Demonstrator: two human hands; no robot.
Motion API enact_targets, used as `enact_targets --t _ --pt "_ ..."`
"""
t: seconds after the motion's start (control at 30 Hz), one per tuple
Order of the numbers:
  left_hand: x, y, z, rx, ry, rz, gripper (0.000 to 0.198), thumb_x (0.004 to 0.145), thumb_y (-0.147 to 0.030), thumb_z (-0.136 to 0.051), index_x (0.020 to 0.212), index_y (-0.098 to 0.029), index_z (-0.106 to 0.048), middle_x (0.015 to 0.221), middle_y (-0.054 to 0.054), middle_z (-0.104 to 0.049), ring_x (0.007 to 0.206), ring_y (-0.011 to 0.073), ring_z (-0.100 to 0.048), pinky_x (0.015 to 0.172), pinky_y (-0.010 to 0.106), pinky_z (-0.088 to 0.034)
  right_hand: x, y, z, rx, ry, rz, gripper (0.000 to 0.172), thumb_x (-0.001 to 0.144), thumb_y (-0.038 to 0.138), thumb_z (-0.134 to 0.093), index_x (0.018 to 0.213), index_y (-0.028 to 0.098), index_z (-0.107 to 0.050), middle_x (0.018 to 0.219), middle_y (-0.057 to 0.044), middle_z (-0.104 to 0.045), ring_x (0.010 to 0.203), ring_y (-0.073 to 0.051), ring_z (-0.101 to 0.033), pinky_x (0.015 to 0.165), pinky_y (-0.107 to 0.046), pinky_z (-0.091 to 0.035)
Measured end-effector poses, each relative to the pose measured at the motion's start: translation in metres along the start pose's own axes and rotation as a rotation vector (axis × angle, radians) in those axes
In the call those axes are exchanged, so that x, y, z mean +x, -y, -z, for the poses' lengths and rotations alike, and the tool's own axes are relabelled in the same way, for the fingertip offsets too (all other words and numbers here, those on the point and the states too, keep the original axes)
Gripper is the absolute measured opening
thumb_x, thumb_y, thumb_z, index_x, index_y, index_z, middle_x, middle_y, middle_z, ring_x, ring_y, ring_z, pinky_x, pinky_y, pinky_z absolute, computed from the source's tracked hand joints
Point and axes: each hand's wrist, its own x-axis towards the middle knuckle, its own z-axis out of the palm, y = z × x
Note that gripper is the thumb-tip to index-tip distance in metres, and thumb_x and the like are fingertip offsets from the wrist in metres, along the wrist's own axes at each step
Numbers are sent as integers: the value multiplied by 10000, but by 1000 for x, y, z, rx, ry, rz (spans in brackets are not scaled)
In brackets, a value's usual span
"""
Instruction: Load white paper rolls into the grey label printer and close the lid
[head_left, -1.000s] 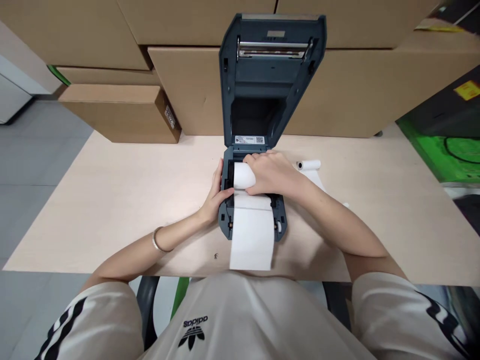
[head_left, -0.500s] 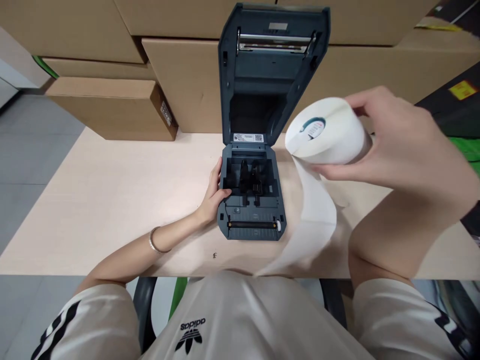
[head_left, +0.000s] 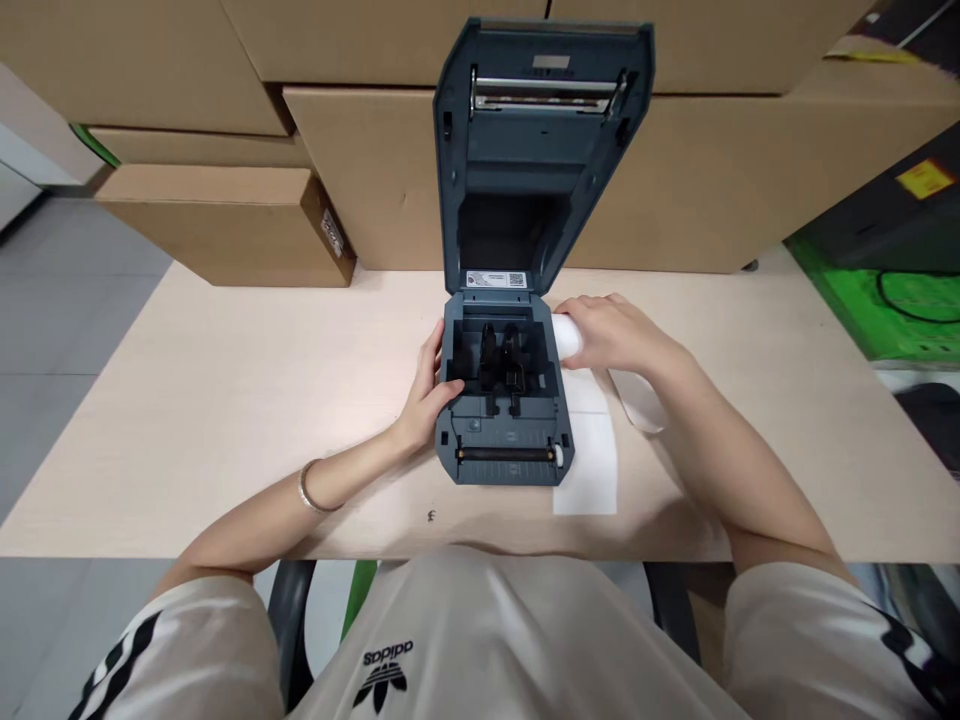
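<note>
A dark grey label printer (head_left: 504, 420) stands on the pale wooden table (head_left: 225, 400) with its lid (head_left: 544, 150) swung up and its paper bay bare. My left hand (head_left: 426, 390) grips the printer's left side. My right hand (head_left: 611, 332) rests on a white paper roll (head_left: 567, 336) set on the table just right of the printer, fingers curled over it. The roll's loose end (head_left: 589, 460) lies flat on the table toward me. A second strip of white paper (head_left: 637, 400) shows under my right forearm.
Large cardboard boxes (head_left: 375, 170) are stacked along the far edge of the table, behind the printer. A smaller box (head_left: 225, 225) lies at the back left. Green and black equipment (head_left: 892, 290) sits at the right. A chair is under me.
My right hand lifted the paper roll out of the printer's bay, swung it up to the right, then set it down on the table beside the printer. The left hand stayed put.
</note>
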Motion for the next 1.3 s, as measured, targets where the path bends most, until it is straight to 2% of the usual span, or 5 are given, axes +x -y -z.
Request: enact_targets --t 0.37,0.67,0.93,1.13,1.3 --pt "1 -17 -9 -187 -41 135 909 896 -486 -782 1717 -425 -396 1901 -16 -342 1795 388 -253 1448 594 -363 -23 -53 16 212 -78 30 844 952 550 -596 1701 169 -526 1787 -177 -507 1638 -413 -508 1358 -593 -413" --pt "14 -20 -4 73 -54 173 1172 818 -626 -949 1747 -410 -267 1882 95 -252 1800 397 -210 1492 617 -228 -31 -80 -25 177 -32 -190 561 888 317 -614 1413 181 -757 1461 -190 -756 1302 -410 -736 1122 -545 -577" --pt "22 -26 -4 184 -21 80 974 811 -487 -955 1639 -294 -480 1707 142 -532 1639 420 -454 1398 653 -358 -64 -77 49 268 31 -228 432 856 485 -734 1198 222 -762 1178 -156 -823 978 -335 -748 867 -463 -579" --pt "18 -39 -9 173 -29 36 749 849 -276 -737 1581 -217 -587 1545 107 -734 1370 310 -704 1216 476 -573 -70 -38 96 366 214 86 525 862 731 -768 1217 345 -808 1149 -74 -830 941 -303 -751 773 -440 -576" --pt "15 -40 -9 138 -84 77 802 809 -269 -676 1599 -143 -615 1529 122 -765 1356 302 -735 1133 414 -628 -30 34 89 419 124 278 511 917 629 -722 1298 296 -795 1275 -64 -816 1083 -288 -753 922 -430 -575"
